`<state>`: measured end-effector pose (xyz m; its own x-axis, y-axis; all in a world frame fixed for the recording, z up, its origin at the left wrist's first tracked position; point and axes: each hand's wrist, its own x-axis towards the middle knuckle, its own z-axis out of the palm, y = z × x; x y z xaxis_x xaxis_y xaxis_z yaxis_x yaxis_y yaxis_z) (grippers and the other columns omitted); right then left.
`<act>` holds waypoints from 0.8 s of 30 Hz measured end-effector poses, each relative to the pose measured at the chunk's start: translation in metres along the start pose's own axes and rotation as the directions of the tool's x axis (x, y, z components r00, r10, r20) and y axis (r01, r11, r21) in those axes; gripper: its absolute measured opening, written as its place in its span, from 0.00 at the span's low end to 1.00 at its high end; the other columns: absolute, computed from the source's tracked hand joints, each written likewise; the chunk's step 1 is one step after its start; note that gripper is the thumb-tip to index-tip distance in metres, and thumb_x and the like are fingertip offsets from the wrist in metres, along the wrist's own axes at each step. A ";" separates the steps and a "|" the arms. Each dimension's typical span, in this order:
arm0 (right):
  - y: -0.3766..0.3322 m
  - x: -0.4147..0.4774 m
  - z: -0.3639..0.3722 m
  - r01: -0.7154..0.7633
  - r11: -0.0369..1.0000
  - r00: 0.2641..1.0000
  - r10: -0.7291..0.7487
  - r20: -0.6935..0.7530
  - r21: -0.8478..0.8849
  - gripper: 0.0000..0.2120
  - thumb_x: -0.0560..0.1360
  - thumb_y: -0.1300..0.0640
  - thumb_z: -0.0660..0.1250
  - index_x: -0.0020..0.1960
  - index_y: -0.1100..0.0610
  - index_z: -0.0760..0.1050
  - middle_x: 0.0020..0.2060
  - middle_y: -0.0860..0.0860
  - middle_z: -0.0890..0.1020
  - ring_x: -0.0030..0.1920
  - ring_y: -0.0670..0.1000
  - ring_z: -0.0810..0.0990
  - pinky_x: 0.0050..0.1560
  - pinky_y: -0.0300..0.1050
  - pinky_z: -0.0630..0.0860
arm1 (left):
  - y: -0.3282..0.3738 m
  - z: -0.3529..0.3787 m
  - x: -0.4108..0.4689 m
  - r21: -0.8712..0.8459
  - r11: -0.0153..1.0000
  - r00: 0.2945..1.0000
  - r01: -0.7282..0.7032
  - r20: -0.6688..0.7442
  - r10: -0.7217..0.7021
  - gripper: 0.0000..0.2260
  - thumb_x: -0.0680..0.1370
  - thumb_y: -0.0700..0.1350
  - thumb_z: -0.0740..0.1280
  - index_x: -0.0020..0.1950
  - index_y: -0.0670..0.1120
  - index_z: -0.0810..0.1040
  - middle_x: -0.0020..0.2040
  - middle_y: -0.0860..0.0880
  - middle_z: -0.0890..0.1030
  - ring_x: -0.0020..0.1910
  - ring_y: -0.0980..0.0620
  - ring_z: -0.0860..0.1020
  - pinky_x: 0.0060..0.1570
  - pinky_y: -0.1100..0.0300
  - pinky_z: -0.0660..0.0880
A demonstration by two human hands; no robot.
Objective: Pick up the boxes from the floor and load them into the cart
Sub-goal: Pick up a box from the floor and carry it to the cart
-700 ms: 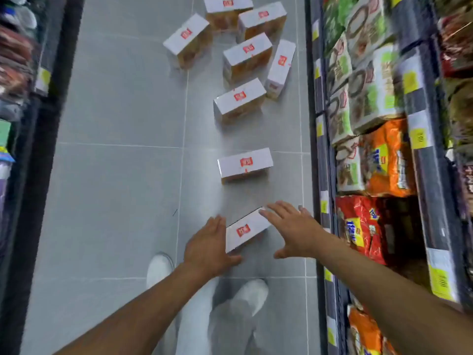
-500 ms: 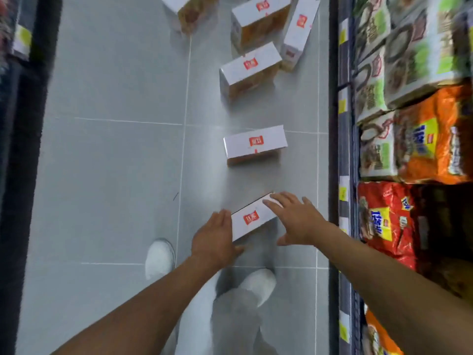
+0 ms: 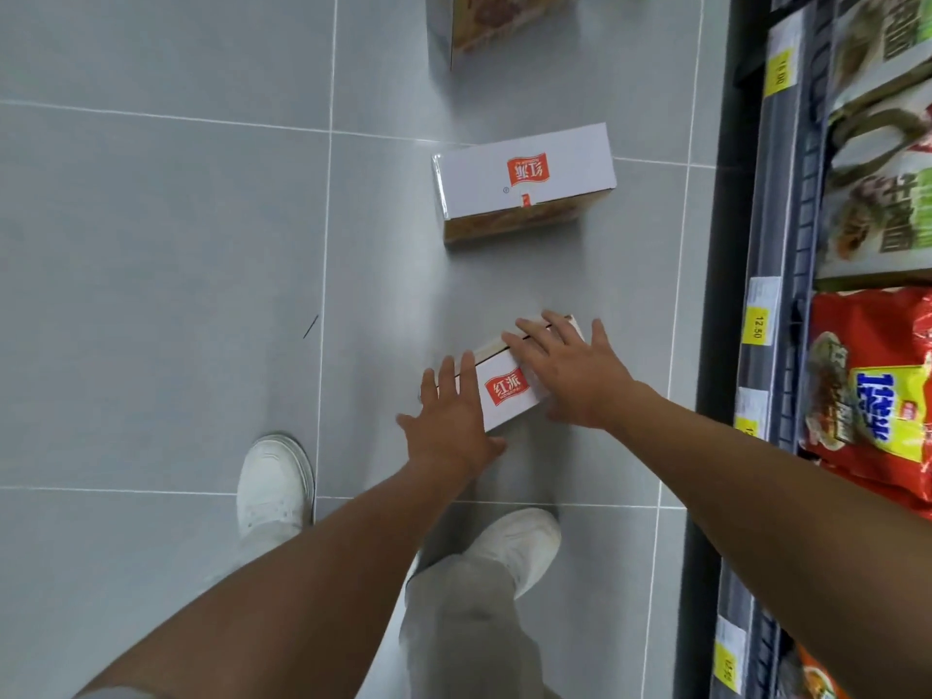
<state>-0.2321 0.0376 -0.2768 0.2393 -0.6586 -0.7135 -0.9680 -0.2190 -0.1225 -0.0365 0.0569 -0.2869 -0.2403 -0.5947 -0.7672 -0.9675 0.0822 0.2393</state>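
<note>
Head view: a moment ago the hands were spread either side of the near box [image 3: 509, 391]. Now the left hand [image 3: 449, 426] presses against its left end and the right hand [image 3: 575, 375] lies across its top and right end. Both have their fingers straight and wide, not curled. The near box sits on the floor [image 3: 176, 244] ahead of the shoes [image 3: 275, 481], toward the floor's right edge by the shelf [image 3: 756, 244]. With contact made, the lift looks next. A second box [image 3: 524, 179] waits beyond; no cart shows.
</note>
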 end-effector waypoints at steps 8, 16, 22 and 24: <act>-0.002 0.023 0.027 -0.026 1.000 0.996 0.026 -0.086 0.005 0.47 0.68 0.41 0.78 0.79 0.47 0.58 0.78 0.53 0.66 0.78 0.61 0.61 0.71 0.72 0.65 | -0.011 0.026 0.019 0.025 0.998 0.980 -0.053 -0.192 0.056 0.43 0.73 0.64 0.71 0.79 0.52 0.53 0.76 0.47 0.65 0.72 0.45 0.68 0.65 0.47 0.75; -0.005 0.013 0.024 -0.084 0.994 0.989 0.091 -0.113 0.067 0.44 0.66 0.41 0.79 0.76 0.48 0.61 0.72 0.52 0.72 0.72 0.58 0.68 0.62 0.63 0.74 | -0.017 0.006 0.020 0.112 0.984 0.973 -0.136 -0.170 0.154 0.41 0.73 0.62 0.73 0.77 0.52 0.55 0.71 0.48 0.70 0.67 0.46 0.71 0.60 0.50 0.78; -0.019 -0.015 -0.003 -0.146 0.972 0.978 0.169 -0.122 0.183 0.45 0.67 0.40 0.79 0.76 0.47 0.60 0.72 0.50 0.71 0.71 0.56 0.69 0.63 0.61 0.75 | -0.015 -0.048 0.004 0.253 0.943 0.967 -0.216 -0.078 0.243 0.43 0.71 0.57 0.76 0.77 0.51 0.53 0.69 0.48 0.70 0.66 0.46 0.71 0.55 0.50 0.78; -0.024 -0.025 -0.016 -0.162 0.965 0.973 0.191 -0.130 0.206 0.45 0.67 0.39 0.78 0.76 0.46 0.59 0.72 0.50 0.72 0.71 0.56 0.70 0.63 0.60 0.76 | -0.012 -0.069 -0.007 0.269 0.935 0.966 -0.230 -0.054 0.253 0.44 0.71 0.56 0.77 0.77 0.52 0.53 0.70 0.47 0.70 0.67 0.46 0.70 0.56 0.49 0.78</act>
<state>-0.2136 0.0479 -0.2449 0.0577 -0.7761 -0.6279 -0.9884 0.0438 -0.1451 -0.0177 0.0051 -0.2437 -0.4723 -0.5966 -0.6488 -0.8711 0.4283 0.2402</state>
